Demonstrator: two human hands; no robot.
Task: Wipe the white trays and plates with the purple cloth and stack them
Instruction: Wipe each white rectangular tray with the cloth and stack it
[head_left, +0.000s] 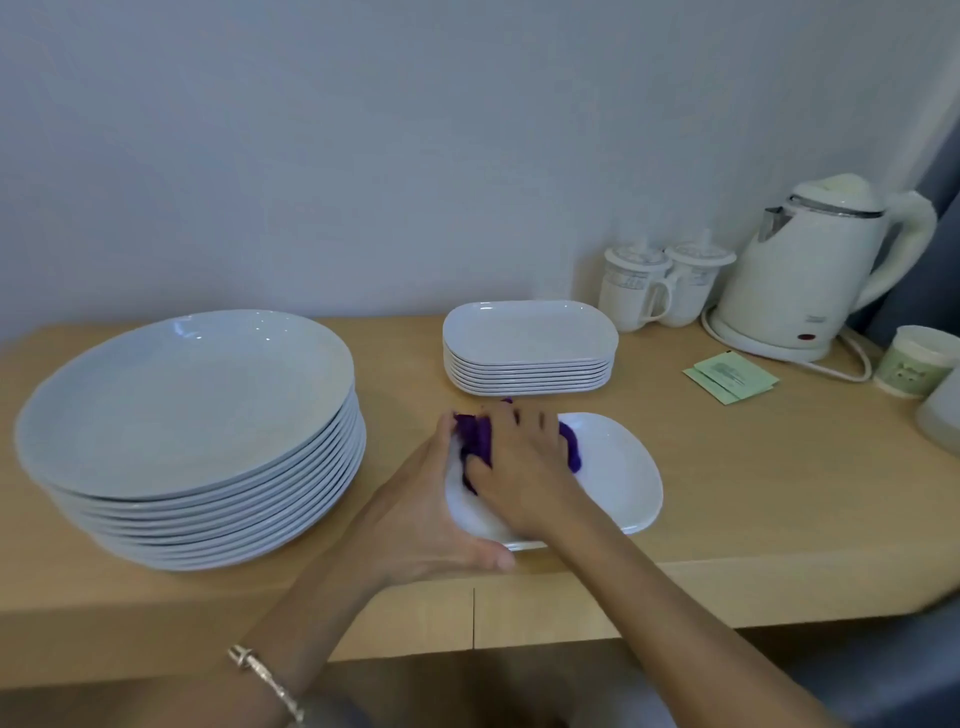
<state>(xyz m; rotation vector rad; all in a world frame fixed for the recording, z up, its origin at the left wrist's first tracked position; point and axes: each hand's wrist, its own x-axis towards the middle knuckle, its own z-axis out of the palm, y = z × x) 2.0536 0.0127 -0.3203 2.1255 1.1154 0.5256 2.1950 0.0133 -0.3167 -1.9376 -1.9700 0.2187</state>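
A single white tray (618, 473) lies on the wooden table near its front edge. My left hand (431, 514) grips the tray's left end, thumb under the near rim. My right hand (519, 462) presses the purple cloth (478, 439) onto the tray's left half, fingers spread over it. Behind them stands a stack of several white rectangular trays (530, 345). A tall stack of several round white plates (192, 431) fills the left of the table.
At the back right stand two lidded white mugs (660, 286) and a white electric kettle (815, 270) with its cord. Green sachets (727, 376) and a paper cup (911, 361) lie further right. A pale wall runs behind the table (753, 493).
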